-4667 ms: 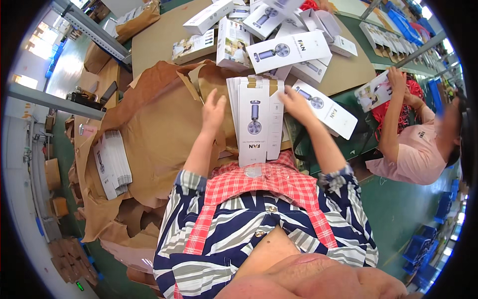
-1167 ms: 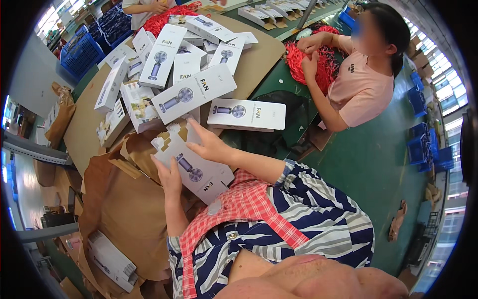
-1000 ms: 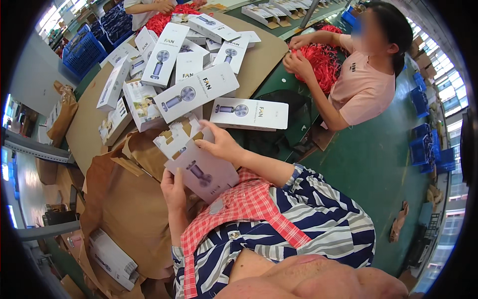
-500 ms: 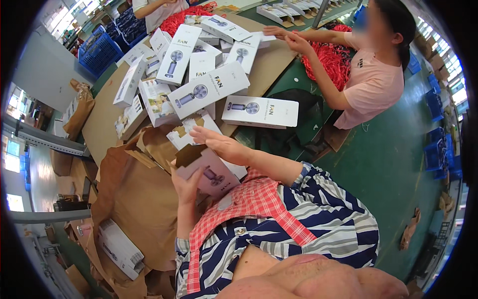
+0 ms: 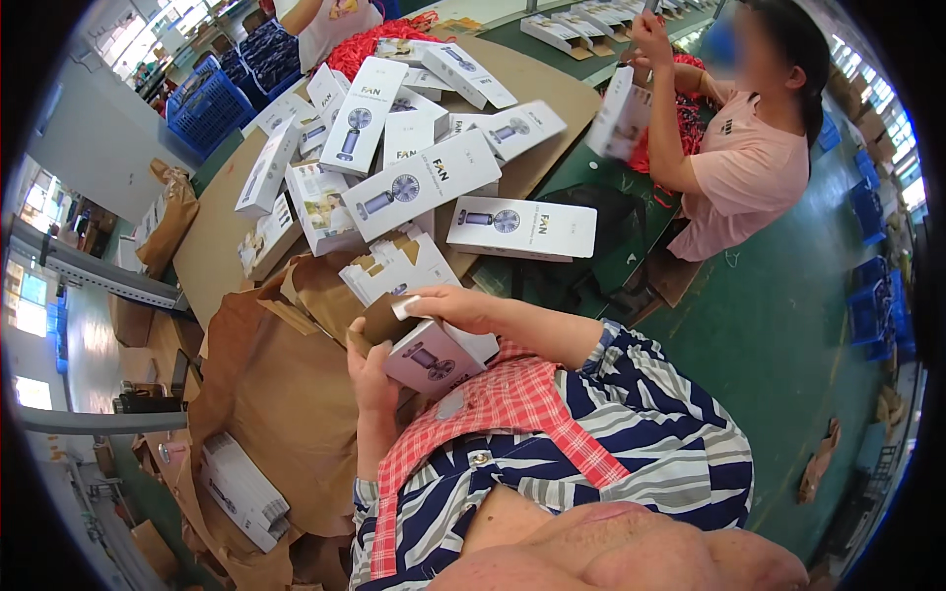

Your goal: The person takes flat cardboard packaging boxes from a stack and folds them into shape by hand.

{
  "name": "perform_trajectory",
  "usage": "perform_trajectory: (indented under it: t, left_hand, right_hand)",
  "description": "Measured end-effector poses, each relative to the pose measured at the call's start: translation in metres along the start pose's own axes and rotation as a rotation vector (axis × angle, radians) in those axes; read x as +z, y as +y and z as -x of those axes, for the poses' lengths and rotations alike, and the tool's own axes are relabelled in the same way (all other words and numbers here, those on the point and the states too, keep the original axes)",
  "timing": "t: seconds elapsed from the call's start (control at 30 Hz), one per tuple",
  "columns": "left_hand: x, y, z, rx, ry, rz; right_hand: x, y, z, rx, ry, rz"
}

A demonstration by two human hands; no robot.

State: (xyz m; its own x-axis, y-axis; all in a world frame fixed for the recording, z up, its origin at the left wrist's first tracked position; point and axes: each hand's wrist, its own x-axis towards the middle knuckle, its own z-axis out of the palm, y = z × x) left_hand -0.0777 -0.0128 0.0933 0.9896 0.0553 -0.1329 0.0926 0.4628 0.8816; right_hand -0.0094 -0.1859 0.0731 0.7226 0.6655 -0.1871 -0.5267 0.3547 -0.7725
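Observation:
A white fan carton is tilted against my apron, its end open and the brown inside of a flap showing. My left hand grips its left side near the open end, thumb and fingers on either side of the card. My right hand has its fingers closed on a white flap at the top edge of that end; its thumb is partly hidden. Just beyond lies a second white carton with open brown-edged flaps, partly covered by my right hand and the held carton.
Fan boxes are heaped on the round brown table. Brown wrapping paper spreads at left, with another carton in it. At right a co-worker holds a box beside red shredded strips.
My right hand has come down from above the carton, fingers outstretched, to grip a flap at its open end. The co-worker, empty-handed before, now holds a box with one hand raised.

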Motion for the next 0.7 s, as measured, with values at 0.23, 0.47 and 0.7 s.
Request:
perform_trajectory:
  t: [0.23, 0.47, 0.7]
  left_hand:
    - [-0.024, -0.003, -0.021, -0.277, -0.170, 0.237]
    - [-0.016, -0.005, -0.015, -0.125, -0.140, 0.232]
    - [-0.026, -0.009, -0.014, -0.172, -0.265, -0.050]
  right_hand:
    - [0.015, -0.013, 0.009, -0.175, 0.088, 0.557]
    - [0.012, -0.038, 0.011, -0.122, -0.157, 0.901]
    - [0.033, -0.058, 0.000, 0.052, -0.209, 1.595]
